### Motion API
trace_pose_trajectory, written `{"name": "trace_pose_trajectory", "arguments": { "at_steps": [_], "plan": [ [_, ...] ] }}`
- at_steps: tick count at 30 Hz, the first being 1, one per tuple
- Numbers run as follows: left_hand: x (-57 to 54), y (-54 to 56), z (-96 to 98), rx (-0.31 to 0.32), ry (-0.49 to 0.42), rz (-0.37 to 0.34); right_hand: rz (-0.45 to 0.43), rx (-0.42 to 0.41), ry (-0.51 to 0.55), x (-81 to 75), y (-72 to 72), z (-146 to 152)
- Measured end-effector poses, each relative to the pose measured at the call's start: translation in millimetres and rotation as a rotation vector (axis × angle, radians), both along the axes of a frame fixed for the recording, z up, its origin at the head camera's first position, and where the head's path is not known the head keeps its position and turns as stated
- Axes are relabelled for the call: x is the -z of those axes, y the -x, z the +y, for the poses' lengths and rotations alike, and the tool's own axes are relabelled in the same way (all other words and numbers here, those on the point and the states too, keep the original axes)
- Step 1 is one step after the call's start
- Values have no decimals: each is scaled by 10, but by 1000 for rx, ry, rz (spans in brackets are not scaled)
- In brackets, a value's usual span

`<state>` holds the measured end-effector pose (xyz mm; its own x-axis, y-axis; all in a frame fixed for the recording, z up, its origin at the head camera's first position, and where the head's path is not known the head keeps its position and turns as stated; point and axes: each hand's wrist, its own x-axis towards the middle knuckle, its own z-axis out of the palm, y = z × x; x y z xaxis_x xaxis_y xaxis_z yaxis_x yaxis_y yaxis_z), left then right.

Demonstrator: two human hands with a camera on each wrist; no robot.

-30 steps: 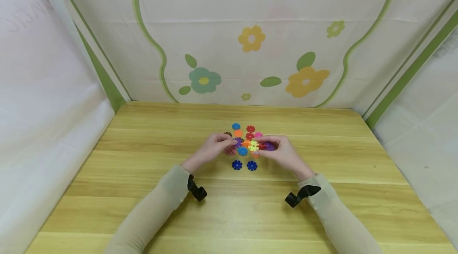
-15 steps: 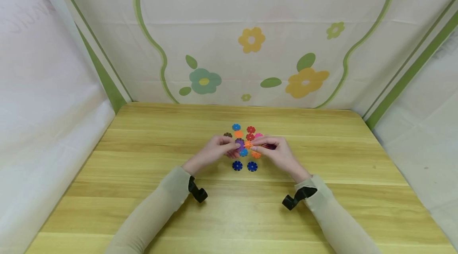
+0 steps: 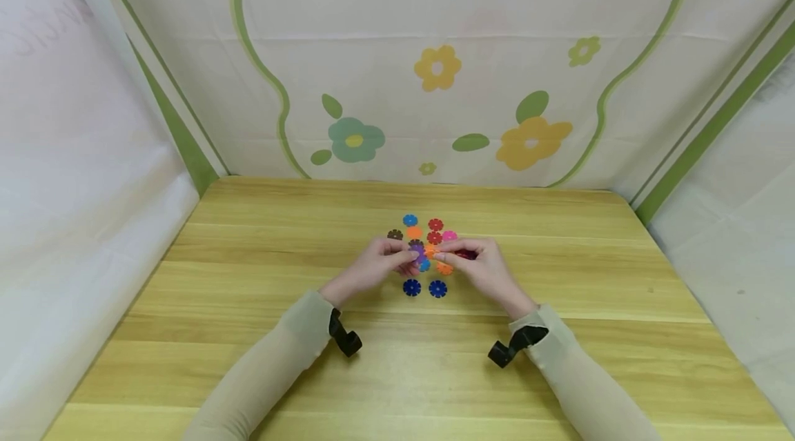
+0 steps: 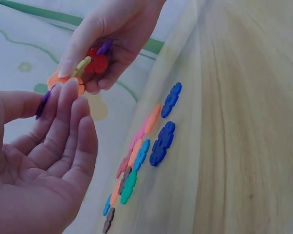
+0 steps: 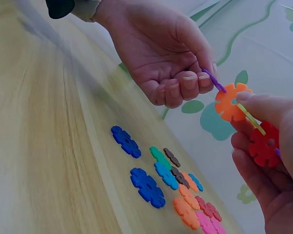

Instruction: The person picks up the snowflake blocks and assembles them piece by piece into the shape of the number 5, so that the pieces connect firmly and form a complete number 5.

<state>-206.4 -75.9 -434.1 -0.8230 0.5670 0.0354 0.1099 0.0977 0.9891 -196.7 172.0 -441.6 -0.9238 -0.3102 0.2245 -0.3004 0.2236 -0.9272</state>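
My left hand (image 3: 377, 263) pinches a purple notched plastic disc (image 5: 214, 80) between thumb and index finger. My right hand (image 3: 487, 267) grips a short chain of such discs, its thumb on the orange disc (image 5: 227, 102). Behind the orange one in the chain come a yellow disc (image 5: 251, 118), a red disc (image 5: 264, 145) and another purple disc (image 4: 105, 47), partly hidden by the right fingers. The left hand's purple disc meets the orange disc edge to edge, their slots lined up. Both hands are held above the table.
Loose notched discs lie on the wooden table (image 3: 397, 372) under the hands: two dark blue discs (image 5: 147, 187) nearest the person, a green disc (image 4: 129, 186), and several orange, red, pink, brown and light blue ones. A flower-printed curtain (image 3: 373, 68) stands behind the table.
My right hand has moved slightly left and turned the chain, so the yellow disc's face no longer shows in the head view. The purple and orange discs have come together.
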Motion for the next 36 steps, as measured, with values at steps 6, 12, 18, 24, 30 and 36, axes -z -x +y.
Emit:
{"name": "trace_pose_trajectory", "arguments": {
  "at_steps": [6, 12, 18, 24, 30, 36],
  "plan": [
    [10, 3, 2, 13, -26, 5, 8, 16, 4, 10, -4, -21],
    [-14, 7, -23, 37, 3, -1, -5, -1, 4, -1, 2, -25],
    [6, 34, -30, 70, 1, -12, 6, -14, 10, -3, 2, -27],
    [14, 34, -5, 80, -25, -18, 24, -12, 20, -4, -10, -26],
    [3, 31, 7, 84, -40, -23, 34, -14, 29, -20, -12, -35],
    [23, 40, -7, 71, -23, -32, 27, -24, 25, 2, 5, -48]
  ]
}}
